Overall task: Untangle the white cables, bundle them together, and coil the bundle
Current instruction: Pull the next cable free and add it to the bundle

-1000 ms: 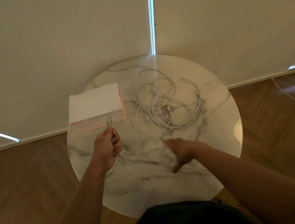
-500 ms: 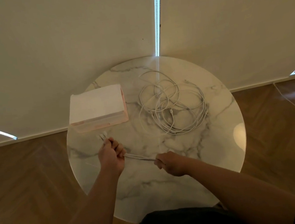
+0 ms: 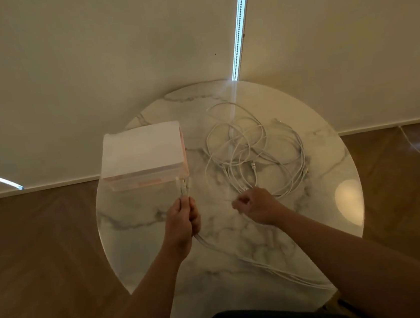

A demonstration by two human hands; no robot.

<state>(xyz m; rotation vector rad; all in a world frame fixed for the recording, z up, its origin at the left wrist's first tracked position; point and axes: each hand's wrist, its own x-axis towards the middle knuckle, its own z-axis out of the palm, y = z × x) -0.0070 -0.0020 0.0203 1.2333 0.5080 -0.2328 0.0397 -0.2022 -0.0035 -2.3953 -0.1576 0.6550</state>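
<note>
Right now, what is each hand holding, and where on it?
Left hand grips the cable bundle just below its plug ends. Right hand is curled beside the tangled pile; any hold unclear.

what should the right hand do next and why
Probably pinch another loose end from the tangled pile with the right hand and pass it to the left hand, which grips several cable ends; the pile lies looped right beside it.
</note>
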